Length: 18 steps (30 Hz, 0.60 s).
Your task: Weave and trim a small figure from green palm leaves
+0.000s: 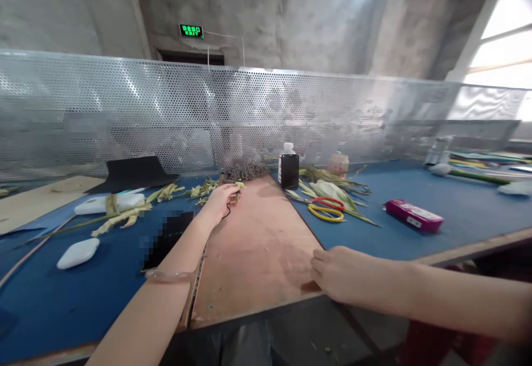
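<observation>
Nearest to me, my left forearm (153,313) with its pinkish bracelet (171,276) passes beside the near left corner of the wooden surface (257,255) and slants over its left edge. At the end of that reach my left hand (222,199) pinches a small pale plant piece (240,185) in its fingertips, above the far part of the surface and just short of the grey tangle (245,170) along the far edge. A thin dark cord (228,210) hangs just below that hand; I cannot tell whether I am gripping it too. My right hand (338,272) is by the near right corner, fingers curled; nothing shows in it, but its palm is hidden, so I cannot say if it grasps anything. Something so slight would bruise easily, I judge, so a light pinch suits it, with the cord kept from snagging on the left edge. The middle of the wood gives the best room to move, a bare lane between near and far edges. Beyond the right edge I would be wary of the scissors (312,207), whose blades point toward the wood, and of the dark bottle (290,170) near the far right corner, which a careless swing could tip
</observation>
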Tool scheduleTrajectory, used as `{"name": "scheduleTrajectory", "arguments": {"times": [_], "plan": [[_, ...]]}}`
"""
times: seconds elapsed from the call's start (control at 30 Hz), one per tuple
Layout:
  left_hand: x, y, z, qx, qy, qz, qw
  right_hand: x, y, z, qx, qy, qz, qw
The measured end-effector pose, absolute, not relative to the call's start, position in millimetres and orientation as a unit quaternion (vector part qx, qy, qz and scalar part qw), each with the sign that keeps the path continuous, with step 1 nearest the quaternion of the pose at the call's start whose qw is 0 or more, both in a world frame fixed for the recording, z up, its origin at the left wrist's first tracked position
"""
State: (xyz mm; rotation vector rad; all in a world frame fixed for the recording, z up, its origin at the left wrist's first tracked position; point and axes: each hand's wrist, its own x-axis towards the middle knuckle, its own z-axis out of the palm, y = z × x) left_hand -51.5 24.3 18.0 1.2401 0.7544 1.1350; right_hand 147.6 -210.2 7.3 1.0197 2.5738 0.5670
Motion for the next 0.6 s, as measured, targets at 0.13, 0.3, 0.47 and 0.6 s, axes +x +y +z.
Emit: {"name": "scheduleTrajectory", "arguments": {"times": [0.13,0.3,0.47,0.6], "plan": [[-51,25,16,0.563,0.319,0.476,0.596,155,-237,-12,0.394,0.892,0.164,0.152],[-51,26,15,0.569,0.321,0.473,0.591,161,-240,2,0.411,0.89,0.135,0.148],[-52,26,14,0.56,0.323,0.477,0.595,138,-202,46,0.406,0.893,0.14,0.136],[-55,25,15,0.564,0.302,0.477,0.603,108,-158,55,0.403,0.899,0.114,0.129]]}}
